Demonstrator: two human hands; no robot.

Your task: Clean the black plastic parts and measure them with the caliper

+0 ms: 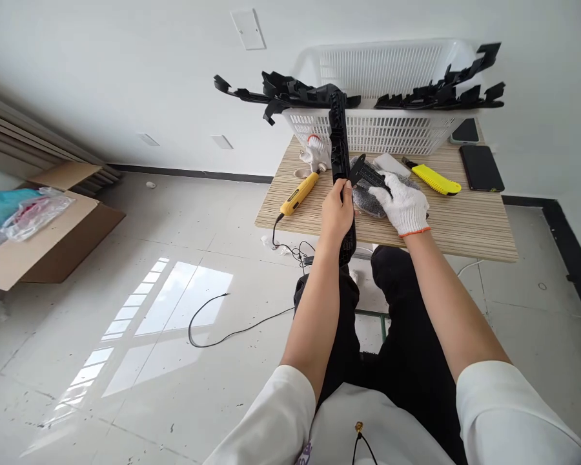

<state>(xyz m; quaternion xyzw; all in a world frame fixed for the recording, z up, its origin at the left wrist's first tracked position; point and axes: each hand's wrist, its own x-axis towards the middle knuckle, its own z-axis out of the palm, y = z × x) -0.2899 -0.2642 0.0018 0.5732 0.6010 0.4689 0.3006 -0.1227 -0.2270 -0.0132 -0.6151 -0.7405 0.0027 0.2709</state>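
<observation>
A long black plastic part (339, 139) stands lengthwise in front of me, its far end near the basket's rim. My left hand (337, 210), bare, is closed around its lower half. My right hand (403, 201) wears a white knitted glove with an orange cuff and grips a black caliper-like tool (366, 173). The tool's wide end touches or nearly touches the black part beside my left fingers. Beneath the tool lies a grey cloth or glove (368, 202), partly hidden by my right hand.
White basket (314, 123) with several black parts (440, 93) across its rim; wooden table (469, 226); yellow corded tool (300, 194); white glove (315, 154); yellow cutter (436, 179); black phone (481, 168). Cable (237, 332) on the floor, cardboard box (72, 236) at left.
</observation>
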